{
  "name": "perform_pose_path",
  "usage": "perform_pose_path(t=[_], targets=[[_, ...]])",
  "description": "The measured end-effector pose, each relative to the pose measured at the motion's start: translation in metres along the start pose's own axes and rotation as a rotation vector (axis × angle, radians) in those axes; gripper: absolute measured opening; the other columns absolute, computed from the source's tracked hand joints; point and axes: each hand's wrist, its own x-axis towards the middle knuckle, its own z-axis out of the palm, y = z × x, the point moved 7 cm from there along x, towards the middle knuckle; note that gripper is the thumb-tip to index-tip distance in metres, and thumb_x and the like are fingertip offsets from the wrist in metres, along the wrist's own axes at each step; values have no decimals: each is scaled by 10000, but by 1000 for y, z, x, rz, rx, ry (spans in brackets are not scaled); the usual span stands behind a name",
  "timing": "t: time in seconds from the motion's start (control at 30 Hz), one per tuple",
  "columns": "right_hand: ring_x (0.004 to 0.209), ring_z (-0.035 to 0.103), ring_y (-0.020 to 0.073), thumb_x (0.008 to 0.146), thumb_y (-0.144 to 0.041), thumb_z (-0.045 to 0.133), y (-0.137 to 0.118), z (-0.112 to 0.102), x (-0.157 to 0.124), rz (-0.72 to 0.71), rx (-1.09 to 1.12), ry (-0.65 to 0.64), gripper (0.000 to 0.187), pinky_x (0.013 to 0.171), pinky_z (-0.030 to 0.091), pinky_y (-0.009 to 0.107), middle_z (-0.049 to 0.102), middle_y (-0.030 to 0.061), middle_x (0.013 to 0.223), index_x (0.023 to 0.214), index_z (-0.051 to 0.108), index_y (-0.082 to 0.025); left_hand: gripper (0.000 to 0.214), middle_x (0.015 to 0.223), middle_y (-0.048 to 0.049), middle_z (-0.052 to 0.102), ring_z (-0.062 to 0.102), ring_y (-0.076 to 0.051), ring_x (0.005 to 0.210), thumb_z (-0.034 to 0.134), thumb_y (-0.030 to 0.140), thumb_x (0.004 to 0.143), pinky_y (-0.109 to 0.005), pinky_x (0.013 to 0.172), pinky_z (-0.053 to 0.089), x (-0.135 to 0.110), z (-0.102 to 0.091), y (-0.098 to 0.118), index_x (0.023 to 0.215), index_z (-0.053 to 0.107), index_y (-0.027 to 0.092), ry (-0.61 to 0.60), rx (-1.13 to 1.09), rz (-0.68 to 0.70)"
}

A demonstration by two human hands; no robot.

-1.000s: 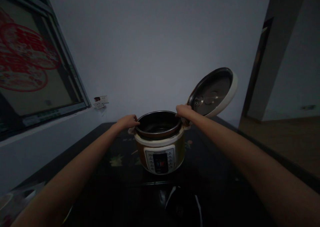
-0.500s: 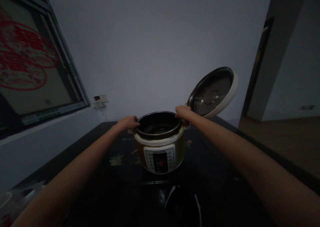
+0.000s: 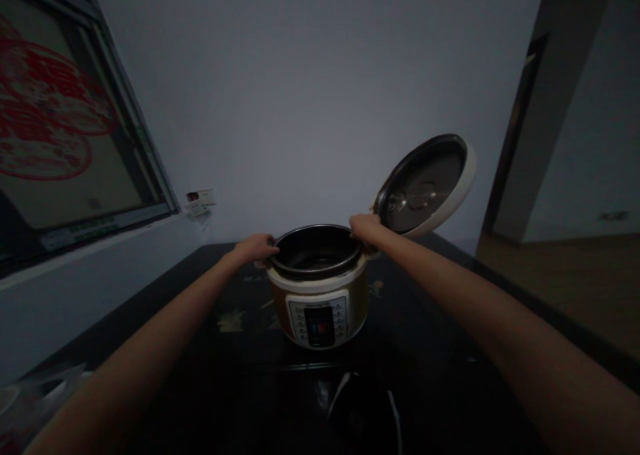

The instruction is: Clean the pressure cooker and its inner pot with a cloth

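An electric pressure cooker [image 3: 280, 301], gold and white with a button panel on its front, stands upright on the dark table. Its round lid [image 3: 425, 188] is swung up and tilted to the right, the dark underside showing. Inside the body sits a dark inner pot [image 3: 317, 267] with a shiny rim, slightly above the white collar. My left hand [image 3: 254, 247] is closed on the pot's left rim, thumb over the edge. At the right rim, my right hand [image 3: 365, 228] grips the pot just below the lid; its fingertips are partly hidden.
The dark table [image 3: 240, 348] bears faded floral patterns. Wall sockets [image 3: 199, 201] are at the back left, beside a window [image 3: 95, 175] with red decorations. A clear plastic bag [image 3: 35, 401] lies at the lower left. A black item with white edges [image 3: 357, 415] lies in front.
Almost nothing differs. Both hands stay at the pot's rim, and the whole view has shifted very slightly.
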Motion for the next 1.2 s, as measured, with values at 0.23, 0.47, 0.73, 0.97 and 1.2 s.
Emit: perform_pose_path(t=[0.23, 0.47, 0.73, 0.97, 1.2], targets=[[1081, 618, 224, 933, -357, 611, -4, -3, -7, 19, -80, -53, 354, 911, 532, 447, 602, 92, 1249, 1230, 584, -165, 478, 1110, -119, 741, 695, -250, 977, 538, 375, 782, -296, 809, 506, 0, -1, 3, 1193, 674, 172, 7, -26, 11], [1072, 623, 220, 936, -355, 608, -10, -5, -17, 8, -103, -29, 347, 906, 536, 442, 608, 92, 1239, 1222, 589, -160, 468, 1066, -101, 753, 701, -235, 947, 543, 332, 779, -276, 796, 503, -2, -1, 5, 1196, 673, 164, 13, -83, 10], [1146, 606, 266, 997, -288, 474, -19, -40, -66, -128, -66, 178, 302, 927, 501, 403, 635, 160, 1220, 1235, 589, -145, 408, 1018, -125, 762, 709, -253, 915, 485, 412, 837, -308, 816, 513, -10, -3, 10, 1029, 727, 145, 50, -212, 72], [959, 655, 193, 949, -456, 362, 40, -76, -208, -454, 371, 594, 318, 860, 526, 344, 699, 41, 958, 1001, 655, -345, 490, 1117, -139, 737, 672, -301, 1039, 545, 555, 763, -389, 928, 497, -40, -19, -18, 1029, 722, 184, 323, -685, 75], [1105, 617, 239, 887, -410, 434, 206, -74, -193, 289, 906, 1232, 286, 899, 521, 387, 623, 134, 1193, 1114, 553, -283, 500, 741, -14, 684, 646, -170, 730, 859, 538, 487, -257, 696, 539, -79, 11, -34, 854, 741, 220, 497, -1708, -73]])
